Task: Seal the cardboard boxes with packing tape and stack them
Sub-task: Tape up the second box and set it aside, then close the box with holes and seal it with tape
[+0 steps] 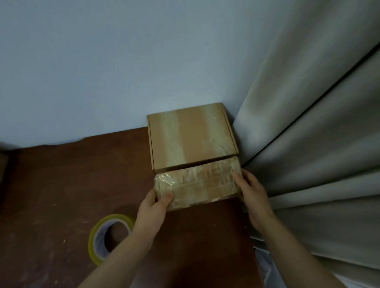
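Wall (pixel 95 61): pale, upper half of frame.
Curtain (pixel 324 139): grey folds, whole right side.
Table (pixel 56 180): dark brown, scuffed, lower left and centre.
Larger cardboard box (pixel 191 137): centre of frame, flat on table, backed against wall, right edge by curtain; two tape strips across lid, so apparently sealed.
Smaller cardboard box (pixel 199 186): heavily taped, just below the larger one in frame, far edge at its near side. Long axis left to right, parallel to that side. Resting or lifted: cannot tell.
Tape roll (pixel 97 237): yellow, lower left, apart from both boxes.
Left hand (pixel 153 206): gripping smaller box's left end, thumb on top.
Right hand (pixel 253 195): gripping its right end.
Stacking spot: straight up-frame from hands, equally near both; probably a lift up and away.
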Tool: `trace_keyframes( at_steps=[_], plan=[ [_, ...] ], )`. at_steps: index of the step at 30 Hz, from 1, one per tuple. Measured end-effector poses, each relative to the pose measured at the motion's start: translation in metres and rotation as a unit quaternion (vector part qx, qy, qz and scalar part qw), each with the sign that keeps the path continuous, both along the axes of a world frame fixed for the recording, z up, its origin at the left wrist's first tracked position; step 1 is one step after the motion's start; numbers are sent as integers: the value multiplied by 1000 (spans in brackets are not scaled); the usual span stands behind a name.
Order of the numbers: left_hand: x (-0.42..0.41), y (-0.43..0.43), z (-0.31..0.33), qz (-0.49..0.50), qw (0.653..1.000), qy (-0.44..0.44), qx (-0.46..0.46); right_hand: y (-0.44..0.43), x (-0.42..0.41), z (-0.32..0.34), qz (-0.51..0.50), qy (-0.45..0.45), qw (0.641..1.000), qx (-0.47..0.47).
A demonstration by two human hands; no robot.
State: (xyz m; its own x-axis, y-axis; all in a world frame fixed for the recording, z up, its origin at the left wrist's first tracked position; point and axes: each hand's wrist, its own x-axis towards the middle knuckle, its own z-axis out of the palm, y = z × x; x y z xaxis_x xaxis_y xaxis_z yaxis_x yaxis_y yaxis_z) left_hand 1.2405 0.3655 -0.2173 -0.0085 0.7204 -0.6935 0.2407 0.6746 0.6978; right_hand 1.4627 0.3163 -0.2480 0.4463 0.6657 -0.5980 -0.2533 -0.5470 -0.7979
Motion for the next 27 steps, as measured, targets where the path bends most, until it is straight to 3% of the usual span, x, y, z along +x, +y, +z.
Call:
trace_keyframes(
  at_steps=[8,15,18,22,27],
  plan=[
    [5,23,5,52,997,59,14,28,14,-1,4,-85,996,-14],
    [13,44,10,33,999,-11,1,55,11,6,28,-58,997,-33],
    [7,39,17,52,998,-13,25,49,11,17,12,-156,987,-23],
    [-20,30,33,93,993,-19,63,50,-9,44,-4,-327,942,75],
    [-74,20,46,107,989,-62,85,58,-97,70,93,-351,918,160]
  ],
)
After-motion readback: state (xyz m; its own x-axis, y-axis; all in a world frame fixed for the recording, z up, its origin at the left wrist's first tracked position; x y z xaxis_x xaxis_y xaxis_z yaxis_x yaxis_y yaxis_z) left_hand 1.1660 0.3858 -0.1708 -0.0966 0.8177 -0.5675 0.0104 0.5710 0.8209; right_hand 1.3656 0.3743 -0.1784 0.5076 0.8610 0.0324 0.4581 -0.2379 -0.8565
